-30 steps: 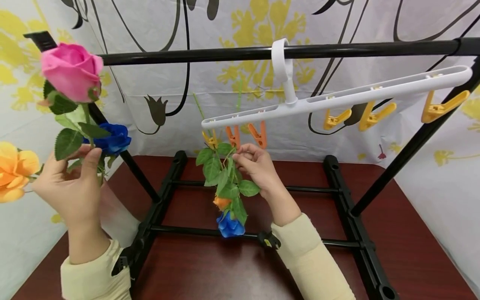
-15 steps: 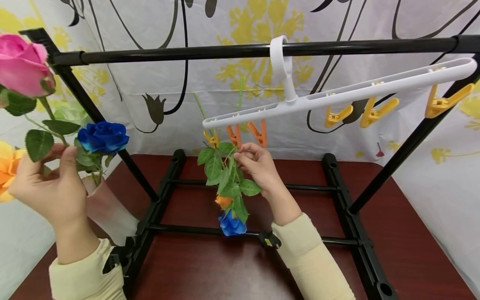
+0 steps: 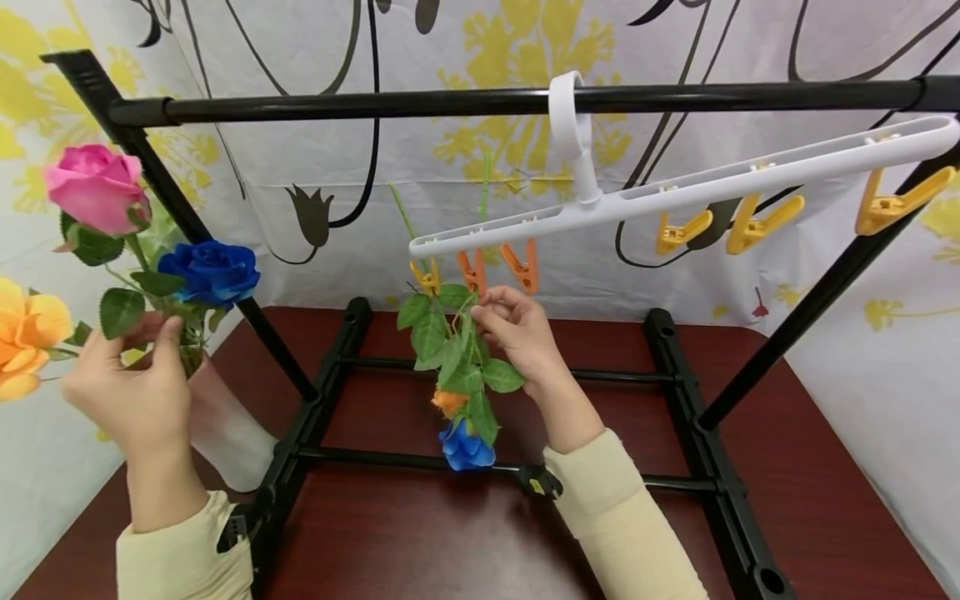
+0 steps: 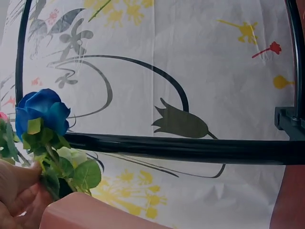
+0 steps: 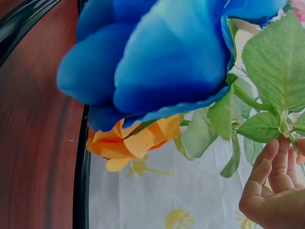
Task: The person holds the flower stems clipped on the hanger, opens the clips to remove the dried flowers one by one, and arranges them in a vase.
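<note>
My left hand (image 3: 135, 396) pinches the stem of a pink rose (image 3: 97, 187) between thumb and fingers. Right beside it, a blue rose (image 3: 210, 271) stands in a pale pink vase (image 3: 228, 425), whose rim (image 4: 95, 212) shows in the left wrist view. An orange flower (image 3: 26, 337) is left of that hand. Under the white hanger (image 3: 675, 196), my right hand (image 3: 517, 337) pinches the stem of an upside-down blue rose (image 3: 467, 446), close below an orange clip (image 3: 471, 271). A smaller orange flower (image 5: 133, 143) hangs behind this blue rose.
A black rack bar (image 3: 337, 106) carries the hanger, which tilts up to the right. Another orange clip (image 3: 522, 267) and a yellow clip (image 3: 426, 277) hang nearby; more yellow clips (image 3: 761, 225) are on the right half. The rack's base (image 3: 720, 475) stands on a dark red table (image 3: 420, 533).
My left hand and the pink rose first went left, then came partway back right, with the rose now lower than a second ago. My right hand has stayed at the hanging stem.
</note>
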A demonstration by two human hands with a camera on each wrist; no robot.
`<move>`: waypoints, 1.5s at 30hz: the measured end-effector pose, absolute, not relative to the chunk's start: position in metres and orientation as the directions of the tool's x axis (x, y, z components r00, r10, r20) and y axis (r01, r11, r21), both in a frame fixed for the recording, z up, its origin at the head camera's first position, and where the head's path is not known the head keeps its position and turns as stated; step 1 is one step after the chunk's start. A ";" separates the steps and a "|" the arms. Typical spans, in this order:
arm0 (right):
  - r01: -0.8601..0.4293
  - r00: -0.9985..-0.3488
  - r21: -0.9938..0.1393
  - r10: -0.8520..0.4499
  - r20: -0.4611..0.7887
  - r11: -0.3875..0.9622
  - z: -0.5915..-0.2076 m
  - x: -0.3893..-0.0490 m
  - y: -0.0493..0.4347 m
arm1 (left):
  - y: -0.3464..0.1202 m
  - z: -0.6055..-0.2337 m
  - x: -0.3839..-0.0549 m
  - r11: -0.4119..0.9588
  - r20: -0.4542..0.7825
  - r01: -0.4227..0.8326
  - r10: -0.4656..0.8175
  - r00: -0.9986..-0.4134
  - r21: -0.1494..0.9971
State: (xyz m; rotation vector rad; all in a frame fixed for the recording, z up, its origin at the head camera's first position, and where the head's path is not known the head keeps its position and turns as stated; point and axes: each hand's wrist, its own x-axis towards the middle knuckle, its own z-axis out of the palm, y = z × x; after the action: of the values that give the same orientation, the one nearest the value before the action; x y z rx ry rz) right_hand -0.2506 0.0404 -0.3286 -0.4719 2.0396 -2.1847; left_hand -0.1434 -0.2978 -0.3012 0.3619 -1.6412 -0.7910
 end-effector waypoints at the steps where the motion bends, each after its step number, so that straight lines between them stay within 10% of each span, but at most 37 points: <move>1: -0.125 -0.946 -0.988 -0.291 0.145 -0.087 -0.329 -0.251 0.041 | -0.297 -0.302 -0.142 0.715 0.732 0.174 -0.632 -0.253 0.677; 18: -0.119 -0.942 -0.986 -0.302 0.148 -0.114 -0.333 -0.249 0.044 | -0.297 -0.301 -0.113 0.799 0.619 -0.128 -0.546 -0.565 0.588; 30: -0.113 -0.939 -0.988 -0.314 0.141 -0.106 -0.332 -0.247 0.045 | -0.262 -0.280 -0.079 0.870 0.659 -0.187 -0.472 -0.586 0.457; 45: -0.140 -0.934 -0.987 -0.321 0.158 -0.080 -0.331 -0.245 0.043 | -0.195 -0.277 -0.124 0.844 0.720 0.329 -0.094 -0.688 0.424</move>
State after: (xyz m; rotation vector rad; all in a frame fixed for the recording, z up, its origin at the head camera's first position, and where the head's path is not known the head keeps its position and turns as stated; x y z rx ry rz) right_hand -0.2454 0.0434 -0.3308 -0.5152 2.0400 -2.1592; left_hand -0.1241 -0.1948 -0.2772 -0.1700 -2.2315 -0.6896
